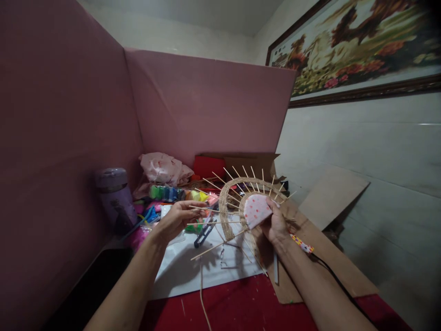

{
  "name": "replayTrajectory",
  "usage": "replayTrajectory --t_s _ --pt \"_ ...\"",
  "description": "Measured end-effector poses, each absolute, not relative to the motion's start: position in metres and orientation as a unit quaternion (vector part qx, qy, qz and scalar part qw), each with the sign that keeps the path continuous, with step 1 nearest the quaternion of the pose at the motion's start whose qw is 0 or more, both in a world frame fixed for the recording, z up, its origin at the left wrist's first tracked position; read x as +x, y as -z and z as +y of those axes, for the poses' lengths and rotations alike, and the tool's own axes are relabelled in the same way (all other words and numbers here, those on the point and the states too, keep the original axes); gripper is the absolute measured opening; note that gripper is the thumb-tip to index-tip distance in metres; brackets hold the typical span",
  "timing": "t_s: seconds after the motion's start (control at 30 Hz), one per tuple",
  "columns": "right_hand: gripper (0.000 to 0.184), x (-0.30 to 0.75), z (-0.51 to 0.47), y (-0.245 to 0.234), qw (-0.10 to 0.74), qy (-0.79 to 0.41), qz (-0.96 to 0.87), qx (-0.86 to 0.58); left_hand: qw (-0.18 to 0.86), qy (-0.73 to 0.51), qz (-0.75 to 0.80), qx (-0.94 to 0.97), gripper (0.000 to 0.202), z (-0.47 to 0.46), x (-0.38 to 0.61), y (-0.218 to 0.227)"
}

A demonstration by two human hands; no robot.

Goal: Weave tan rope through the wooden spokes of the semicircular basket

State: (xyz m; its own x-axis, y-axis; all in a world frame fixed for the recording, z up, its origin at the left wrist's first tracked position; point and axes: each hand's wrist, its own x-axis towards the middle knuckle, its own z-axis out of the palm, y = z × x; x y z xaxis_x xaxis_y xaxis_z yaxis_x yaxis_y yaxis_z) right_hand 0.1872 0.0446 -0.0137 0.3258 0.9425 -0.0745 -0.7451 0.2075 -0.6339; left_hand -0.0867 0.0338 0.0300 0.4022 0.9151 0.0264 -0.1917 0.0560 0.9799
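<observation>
In my right hand (275, 223) is a round woven craft piece: a disc covered in pink spotted cloth (255, 210), ringed by coiled twine (225, 214), with thin wooden sticks (208, 252) radiating outward like spokes. My right thumb lies on the cloth face and the fingers go behind it, partly hidden. My left hand (179, 219) is closed in a pinch at the outer end of one stick on the left side. A loose length of twine (203, 299) hangs below the piece over the red tabletop (237, 308).
White paper (179, 271) and a brown board (330, 262) cover part of the table. A flower-patterned tool (302, 243) with a black cord lies at right. Behind stand a purple bottle (115, 197), colourful packets (167, 193), and a pink cloth bundle (163, 168). Pink panels (206, 105) enclose the back and left.
</observation>
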Motion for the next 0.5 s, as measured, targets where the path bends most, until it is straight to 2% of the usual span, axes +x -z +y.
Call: replayTrajectory --t_s 0.13,0.3,0.5 --pt "0.013 0.187 0.044 0.013 0.758 -0.553 -0.180 -0.293 0.575 -0.428 0.373 0.589 0.019 0.037 -0.091 -0.029" --pt "0.012 0.186 0.044 0.012 0.775 -0.530 -0.184 -0.292 0.514 -0.444 0.401 0.614 0.022 0.042 -0.102 -0.029" --pt "0.012 0.187 0.044 0.011 0.781 -0.521 -0.183 -0.291 0.490 -0.499 0.357 0.620 0.017 0.044 -0.111 -0.031"
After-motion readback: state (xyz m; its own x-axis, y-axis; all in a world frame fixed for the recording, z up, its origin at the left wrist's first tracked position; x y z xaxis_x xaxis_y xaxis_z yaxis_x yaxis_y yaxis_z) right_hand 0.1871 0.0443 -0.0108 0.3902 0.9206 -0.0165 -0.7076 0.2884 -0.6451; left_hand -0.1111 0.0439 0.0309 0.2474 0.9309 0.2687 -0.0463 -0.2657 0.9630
